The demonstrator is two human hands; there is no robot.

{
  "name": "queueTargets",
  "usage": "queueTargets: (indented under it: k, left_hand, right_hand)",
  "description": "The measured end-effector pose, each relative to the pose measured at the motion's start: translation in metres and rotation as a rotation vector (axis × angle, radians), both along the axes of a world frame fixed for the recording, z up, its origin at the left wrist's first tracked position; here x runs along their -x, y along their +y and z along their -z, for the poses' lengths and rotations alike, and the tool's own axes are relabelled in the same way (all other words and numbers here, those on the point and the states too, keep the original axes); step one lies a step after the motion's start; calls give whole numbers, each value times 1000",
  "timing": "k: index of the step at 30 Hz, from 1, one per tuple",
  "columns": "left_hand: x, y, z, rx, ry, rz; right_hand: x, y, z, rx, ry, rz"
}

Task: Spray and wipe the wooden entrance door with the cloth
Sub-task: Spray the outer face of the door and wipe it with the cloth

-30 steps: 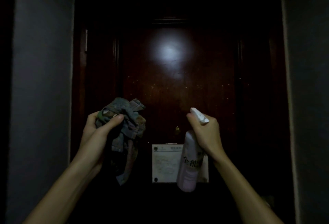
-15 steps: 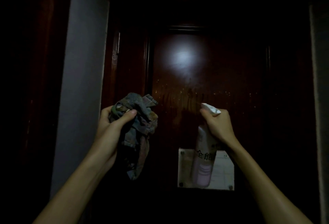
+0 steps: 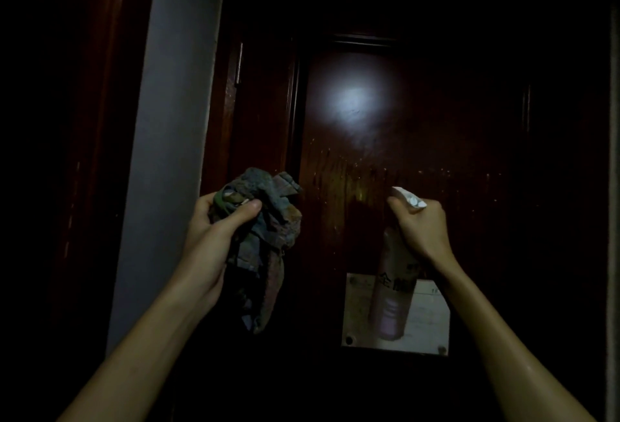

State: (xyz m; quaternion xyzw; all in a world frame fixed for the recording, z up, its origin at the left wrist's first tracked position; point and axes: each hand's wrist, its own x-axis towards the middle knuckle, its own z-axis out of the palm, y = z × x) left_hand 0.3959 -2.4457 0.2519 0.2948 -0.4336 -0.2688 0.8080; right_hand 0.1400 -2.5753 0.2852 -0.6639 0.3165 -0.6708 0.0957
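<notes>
Dead ahead and filling most of the dim view, a dark wooden door [image 3: 453, 139], glossy, with a bright patch of glare on its upper panel and fine wet specks and runs just below that glare. Left of the door frame, a pale grey strip of wall [image 3: 174, 119], running top to bottom. Low on the door, a pale rectangular notice [image 3: 429, 321], fixed flat, with dark studs at its lower corners. In front of the door's left edge, a crumpled, mottled cloth [image 3: 268, 220], bunched at the top with a tail hanging down; contact with the wood impossible to tell. In front of the notice, a pinkish spray bottle [image 3: 394, 294], roughly upright, with a white nozzle on top and dark lettering on its side. Left hand [image 3: 214, 237] clenched round the bunched top of the cloth, thumb across the front. Right hand [image 3: 422, 230] wrapped round the bottle's neck, one finger up beside the nozzle.
</notes>
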Motion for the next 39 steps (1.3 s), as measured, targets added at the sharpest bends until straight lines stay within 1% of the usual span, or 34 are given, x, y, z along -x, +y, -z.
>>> queueTargets:
  k: [5,10,13,19,22,25,28,30,37,39]
  left_hand:
    - [-4,-4,0,8,-7,0]
    - [-7,-6,3,19,-5,-4]
    - [-10,-8,4,18,1,-8]
    - [-13,-12,5,10,-10,6]
    - [-12,-15,6,-2,-8,10]
    - [-12,-17,7,2,-13,20]
    - [-10,-22,9,6,-16,20]
    - [-7,-26,10,2,-18,30]
    - [19,-52,3,-1,-9,97]
    - [32,-60,1,-5,-13,117]
  right_hand:
    - [-2,-1,1,-4,-1,-24]
    - [-5,-10,4,45,-32,48]
    - [-4,-9,2,59,-26,33]
    - [-7,-11,0,-19,28,-10]
    - [-8,-15,9,-32,22,10]
    - [-4,-18,13,-26,38,-18]
    - [2,-19,13,-69,25,-67]
    - [7,-20,14,-90,17,-47]
    - [40,-17,12,25,-46,40]
    - [52,-17,8,42,-35,48]
